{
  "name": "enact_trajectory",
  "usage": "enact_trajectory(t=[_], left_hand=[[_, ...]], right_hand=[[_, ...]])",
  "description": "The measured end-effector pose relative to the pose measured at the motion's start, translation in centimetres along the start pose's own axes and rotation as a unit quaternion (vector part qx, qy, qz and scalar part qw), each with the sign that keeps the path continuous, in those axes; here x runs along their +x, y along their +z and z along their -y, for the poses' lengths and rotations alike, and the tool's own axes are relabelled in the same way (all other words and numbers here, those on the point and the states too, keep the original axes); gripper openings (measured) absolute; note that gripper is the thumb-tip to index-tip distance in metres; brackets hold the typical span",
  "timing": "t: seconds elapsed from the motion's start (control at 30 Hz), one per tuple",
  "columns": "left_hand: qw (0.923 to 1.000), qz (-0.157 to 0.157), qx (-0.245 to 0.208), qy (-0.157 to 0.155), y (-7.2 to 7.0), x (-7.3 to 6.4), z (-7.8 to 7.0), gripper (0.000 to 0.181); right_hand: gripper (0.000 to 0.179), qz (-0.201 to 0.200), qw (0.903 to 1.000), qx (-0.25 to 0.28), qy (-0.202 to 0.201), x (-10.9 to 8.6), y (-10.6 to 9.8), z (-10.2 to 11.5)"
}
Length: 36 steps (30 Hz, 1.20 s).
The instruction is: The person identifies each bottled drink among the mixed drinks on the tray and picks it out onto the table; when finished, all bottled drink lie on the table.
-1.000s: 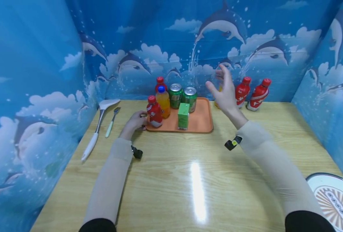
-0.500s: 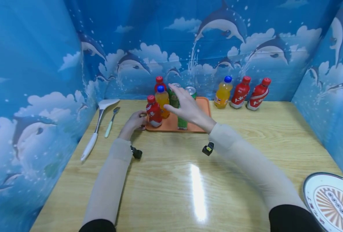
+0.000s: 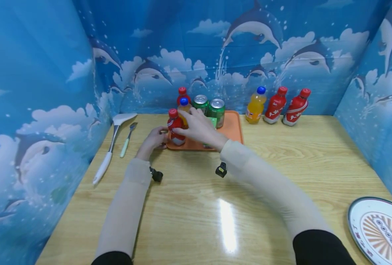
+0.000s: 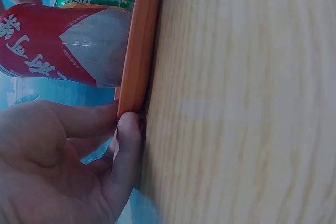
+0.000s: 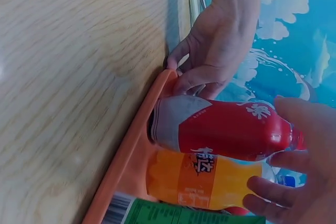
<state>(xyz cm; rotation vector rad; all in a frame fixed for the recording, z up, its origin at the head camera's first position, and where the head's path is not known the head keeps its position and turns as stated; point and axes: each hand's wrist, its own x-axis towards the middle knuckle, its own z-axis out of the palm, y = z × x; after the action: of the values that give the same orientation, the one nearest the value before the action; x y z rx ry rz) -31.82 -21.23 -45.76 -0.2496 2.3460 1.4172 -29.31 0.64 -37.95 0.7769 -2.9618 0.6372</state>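
My left hand (image 3: 154,139) pinches the left edge of an orange tray (image 3: 231,129) between thumb and fingers, clearly seen in the left wrist view. My right hand (image 3: 200,127) reaches over the tray to the red-labelled cola bottle (image 5: 226,127) at its front left. In the right wrist view its fingers are spread about the bottle's upper part and the neighbouring orange soda bottle (image 5: 199,179); firm contact cannot be told. Another red bottle (image 3: 182,96) stands behind. Two green cans (image 3: 200,101) and a green drink carton (image 5: 173,213), partly hidden by my right hand, share the tray.
Right of the tray stand an orange soda bottle (image 3: 256,106) and two red bottles (image 3: 275,105). A white-handled spatula (image 3: 108,154) and a small fork (image 3: 127,141) lie at left. A patterned plate (image 3: 355,217) sits at the right front. Dolphin-print cloth (image 3: 189,36) walls the table.
My right hand has moved left from near the orange soda bottle at right, across the cans and carton, to the front-left cola bottle. My left hand stays at the tray edge.
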Motion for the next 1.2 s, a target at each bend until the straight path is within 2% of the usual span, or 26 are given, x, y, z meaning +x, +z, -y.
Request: enact_trajectory(t=[0.1,0.33,0.6,0.77,1.0,1.1,1.2], left_hand=[[1.0,0.0,-0.002,0.001,0.0,0.0,-0.1,0.065],[0.9999,0.003,-0.014,-0.002,0.0,0.0,-0.2,0.066],[0.9999,0.002,-0.013,0.003,0.0,0.1,-0.1,0.066],[0.9999,0.0,-0.012,0.004,0.0,0.1,0.0,0.063],[1.0,-0.003,-0.003,0.0,0.0,-0.1,-0.1,0.06],[1.0,0.001,-0.006,0.0,-0.1,-0.2,-0.1,0.061],[0.9999,0.002,-0.009,0.006,-0.2,-0.5,-0.2,0.064]], right_hand=[[0.078,0.002,0.9998,-0.016,0.009,0.4,0.3,0.2],[0.079,-0.021,0.9982,-0.043,0.036,1.0,1.0,0.7],[0.063,-0.048,0.998,-0.027,0.031,1.3,1.3,0.7],[0.056,-0.052,0.9984,0.002,0.02,1.1,1.4,0.7],[0.059,-0.052,0.997,0.057,-0.001,0.8,1.5,0.7],[0.062,-0.041,0.9927,0.113,-0.004,0.6,1.3,0.5],[0.066,-0.037,0.9836,0.176,-0.006,0.4,0.9,0.4]])
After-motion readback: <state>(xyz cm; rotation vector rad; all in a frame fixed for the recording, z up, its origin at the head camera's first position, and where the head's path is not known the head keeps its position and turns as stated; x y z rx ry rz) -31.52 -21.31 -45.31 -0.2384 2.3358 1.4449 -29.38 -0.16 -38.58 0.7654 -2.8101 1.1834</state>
